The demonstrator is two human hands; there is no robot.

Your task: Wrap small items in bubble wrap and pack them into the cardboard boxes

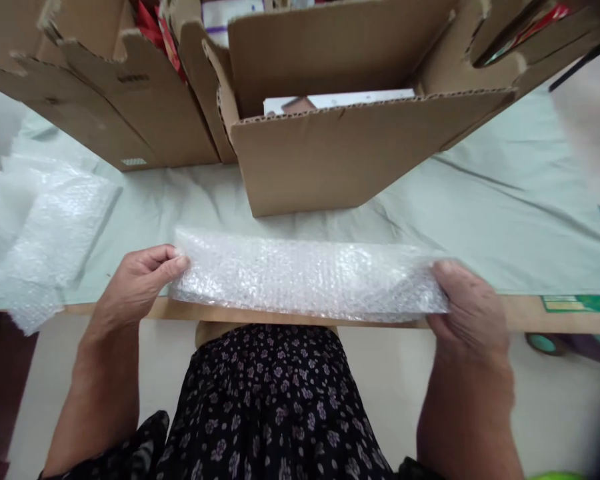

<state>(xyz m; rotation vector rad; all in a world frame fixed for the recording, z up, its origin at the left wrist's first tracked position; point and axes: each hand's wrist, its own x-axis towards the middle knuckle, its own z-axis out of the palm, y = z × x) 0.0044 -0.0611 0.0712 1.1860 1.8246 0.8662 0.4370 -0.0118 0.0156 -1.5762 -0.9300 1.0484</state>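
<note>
Bubble wrap [310,277] is pinched at its ends by left hand [135,283] and right hand [473,307] over the front table edge [523,316]; open tablecloth [535,240] is spread rightward.

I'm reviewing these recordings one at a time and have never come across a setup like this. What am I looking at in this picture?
There is no robot here, just a person working with two bare hands. The camera is worn on the person's head and looks forward and down, so their dark flowered clothing shows at the bottom.

The left hand and right hand each grip one end of a strip of clear bubble wrap, held out along the table's near edge. A pale green cloth covers the table. On it stand open cardboard boxes; a white item shows inside the front one. More bubble wrap lies at the left.
</note>
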